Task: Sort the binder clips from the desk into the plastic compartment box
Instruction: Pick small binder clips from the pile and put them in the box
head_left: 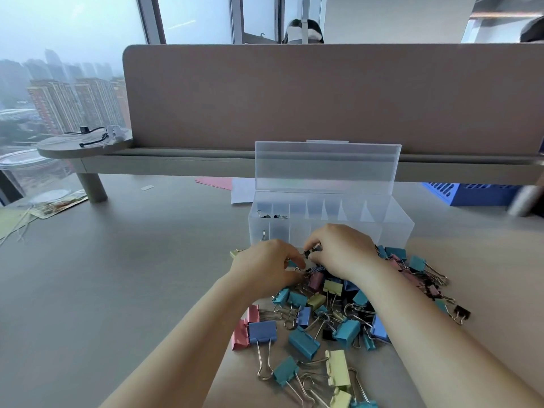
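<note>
Pick step: just in front of the compartment box [394,228], my right hand [341,251] pinches a small black clip [312,255] off the pile of binder clips [323,313], my left hand [265,266] is curled with its hold unclear, and next I probably lift the clip into the box's far-left cells beside the black clips [268,215].

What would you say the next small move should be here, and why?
Probably lift the right hand and drop the black clip it seems to pinch into a back-left compartment of the box. Its lid stands open, and small black clips already lie there. The left hand rests in the pile.
</note>
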Demonstrator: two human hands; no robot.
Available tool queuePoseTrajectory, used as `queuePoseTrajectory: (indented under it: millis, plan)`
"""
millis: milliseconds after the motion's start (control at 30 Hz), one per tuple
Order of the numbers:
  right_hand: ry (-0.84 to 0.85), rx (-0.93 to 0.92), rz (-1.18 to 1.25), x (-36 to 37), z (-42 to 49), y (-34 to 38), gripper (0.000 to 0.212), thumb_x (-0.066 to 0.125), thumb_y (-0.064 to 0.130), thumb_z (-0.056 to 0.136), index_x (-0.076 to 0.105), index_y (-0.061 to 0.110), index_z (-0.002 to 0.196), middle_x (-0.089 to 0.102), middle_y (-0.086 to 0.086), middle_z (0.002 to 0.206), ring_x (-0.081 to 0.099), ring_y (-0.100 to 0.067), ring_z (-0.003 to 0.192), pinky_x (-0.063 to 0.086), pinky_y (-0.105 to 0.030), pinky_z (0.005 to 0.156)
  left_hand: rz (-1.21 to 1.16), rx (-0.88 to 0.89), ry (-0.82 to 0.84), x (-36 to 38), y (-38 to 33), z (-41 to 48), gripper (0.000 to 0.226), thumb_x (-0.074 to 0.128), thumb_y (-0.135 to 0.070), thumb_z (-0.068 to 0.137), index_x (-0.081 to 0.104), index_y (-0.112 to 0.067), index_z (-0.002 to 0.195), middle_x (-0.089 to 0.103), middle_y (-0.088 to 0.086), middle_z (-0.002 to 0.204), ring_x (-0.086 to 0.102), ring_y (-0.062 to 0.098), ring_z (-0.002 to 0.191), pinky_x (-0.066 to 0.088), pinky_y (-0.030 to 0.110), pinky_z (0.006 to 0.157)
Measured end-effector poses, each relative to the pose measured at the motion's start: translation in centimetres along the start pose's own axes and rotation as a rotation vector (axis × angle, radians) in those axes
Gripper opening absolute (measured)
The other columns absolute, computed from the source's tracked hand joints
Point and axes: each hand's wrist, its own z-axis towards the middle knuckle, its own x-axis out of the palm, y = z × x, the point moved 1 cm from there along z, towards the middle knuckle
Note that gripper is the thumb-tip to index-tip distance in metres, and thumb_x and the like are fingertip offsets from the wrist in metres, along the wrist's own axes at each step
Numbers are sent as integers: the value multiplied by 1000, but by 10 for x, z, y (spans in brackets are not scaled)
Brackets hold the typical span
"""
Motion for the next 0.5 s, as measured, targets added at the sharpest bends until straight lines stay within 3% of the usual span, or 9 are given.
queuePoseTrajectory:
  millis: [100, 233, 500]
  plan:
    - [32, 6, 15, 1, 0, 0, 24, 60, 27, 92, 67, 37, 113, 65, 5, 120, 58, -21, 109, 41, -28, 76, 11, 14, 15, 0, 2, 1, 12, 64, -37, 85, 66, -37, 97, 43, -14, 69, 43, 6, 65, 31, 21, 51]
    - [49, 24, 11, -1, 1, -3, 13, 62, 30, 89, 72, 32, 96, 69, 8, 103, 61, -16, 92, 41, -26, 66, -47, 10, 44, -3, 6, 2, 10, 70, -31, 80, 62, -36, 79, 42, -13, 63, 39, 3, 55, 32, 23, 53]
    - [47, 26, -7, 0, 2, -3, 13, 60, 25, 89, 73, 27, 93, 69, 8, 96, 61, -17, 88, 38, -24, 60, -235, -104, -69, -16, 25, 5, 7, 71, -25, 84, 70, -18, 83, 47, -11, 58, 40, 5, 52, 31, 20, 51]
